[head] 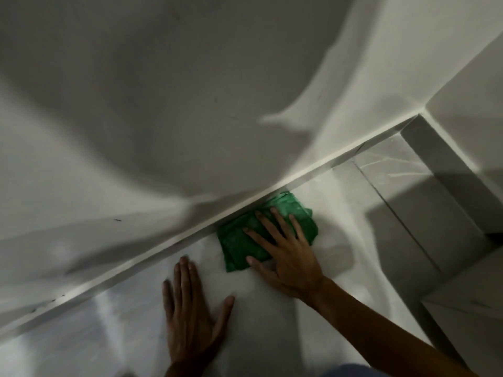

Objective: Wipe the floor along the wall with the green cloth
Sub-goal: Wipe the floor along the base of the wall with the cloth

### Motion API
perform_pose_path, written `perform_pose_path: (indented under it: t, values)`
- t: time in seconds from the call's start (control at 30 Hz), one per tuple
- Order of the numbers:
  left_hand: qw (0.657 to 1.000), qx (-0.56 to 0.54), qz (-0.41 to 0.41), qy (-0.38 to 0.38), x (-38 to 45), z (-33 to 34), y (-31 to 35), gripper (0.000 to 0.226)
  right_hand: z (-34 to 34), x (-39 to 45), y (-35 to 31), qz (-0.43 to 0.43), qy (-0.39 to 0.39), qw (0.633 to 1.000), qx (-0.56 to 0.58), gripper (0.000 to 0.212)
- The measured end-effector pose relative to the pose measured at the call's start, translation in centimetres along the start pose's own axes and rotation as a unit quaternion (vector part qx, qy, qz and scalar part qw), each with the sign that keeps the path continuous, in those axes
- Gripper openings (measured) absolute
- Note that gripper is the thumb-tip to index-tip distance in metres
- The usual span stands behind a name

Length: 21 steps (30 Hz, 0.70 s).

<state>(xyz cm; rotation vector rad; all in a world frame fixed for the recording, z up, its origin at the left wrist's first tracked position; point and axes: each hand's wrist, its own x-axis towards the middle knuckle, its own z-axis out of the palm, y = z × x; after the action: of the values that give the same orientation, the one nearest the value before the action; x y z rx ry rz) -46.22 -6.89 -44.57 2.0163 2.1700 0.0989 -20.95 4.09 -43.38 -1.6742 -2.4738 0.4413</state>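
Note:
A folded green cloth (239, 240) lies on the pale tiled floor (340, 240), its far edge against the white skirting (163, 250) at the foot of the wall (163, 104). My right hand (283, 254) presses flat on the cloth, fingers spread toward the wall, thumb at the cloth's near corner. My left hand (190, 308) rests flat on the bare floor to the left of the cloth, fingers together, thumb out, holding nothing.
The skirting runs diagonally from lower left to upper right, ending in a corner (420, 115) where a second wall (468, 118) juts out. A pale low block or step (471, 292) stands at the right. Large shadows fall across wall and floor.

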Motion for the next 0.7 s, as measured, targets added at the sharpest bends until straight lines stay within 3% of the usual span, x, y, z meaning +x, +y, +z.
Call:
perform_pose_path:
  t: [0.13,0.23,0.53,0.6,0.7]
  values:
    - [1.0,0.007,0.01,-0.006,0.7,-0.3,-0.8,0.117,-0.4,0.8,0.2,0.149,0.037,0.988,0.002,0.068]
    - [1.0,0.001,0.007,-0.008,0.8,-0.5,-0.9,0.117,0.4,1.9,-2.0,0.2,0.078,0.976,0.037,0.074]
    - [1.0,-0.02,0.009,-0.021,0.5,-0.7,-1.1,0.113,1.4,0.4,-3.0,-0.001,0.086,0.994,0.064,0.068]
    - [1.0,-0.019,0.013,-0.02,0.5,-0.6,-1.3,0.114,1.0,0.0,-2.2,0.002,0.087,0.995,0.056,0.063]
    - [0.999,-0.017,0.019,-0.025,0.6,-0.7,-1.7,0.115,0.0,0.2,1.1,0.087,0.1,0.991,0.027,0.063]
